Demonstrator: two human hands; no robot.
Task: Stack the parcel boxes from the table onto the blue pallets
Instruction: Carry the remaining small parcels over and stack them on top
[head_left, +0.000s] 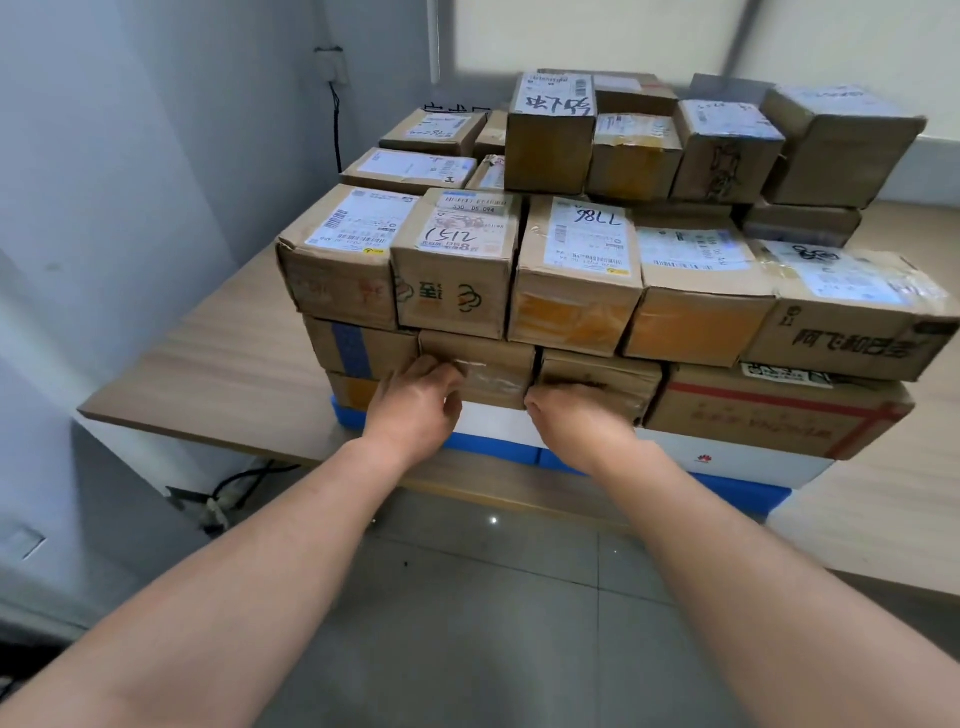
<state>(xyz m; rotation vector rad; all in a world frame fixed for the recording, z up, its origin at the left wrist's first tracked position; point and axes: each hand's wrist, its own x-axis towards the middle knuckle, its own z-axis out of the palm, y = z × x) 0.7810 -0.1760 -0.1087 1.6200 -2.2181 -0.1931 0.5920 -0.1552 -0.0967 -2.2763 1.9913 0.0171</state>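
Under both sets of fingers: wooden table (218, 364), which carries the whole load.

Above the fingers: stack of parcel boxes (576, 270), several layers, labels up, top layer set further back.

Just below the fingertips: blue pallets (493, 449) on the table under the stack. Blue edge shows left of the left-hand fingers and again well right of the right-hand fingers.

Right of the right-hand fingers: flat white box (727, 460) with a small red logo, lying on the pallets. Red-taped carton (769, 410) sits on top of it, touching the box the right fingers are on.

Directly at the left-hand fingers: clear-taped box (491, 371), bottom row of the front face, under the box marked "2151".

Directly at the right-hand fingers: brown box (605, 379), just beside the clear-taped one, narrow dark gap between them.

Left hand (415, 402): fingers curled and bunched together against the lower left front of the clear-taped box. Tips hidden, so gripping or just pressing, cannot tell.

Right hand (576, 423): fingers curled together against the lower front edge of the brown box. Tips tucked out of sight, so grip cannot be told either.

Hands near each other, not touching.
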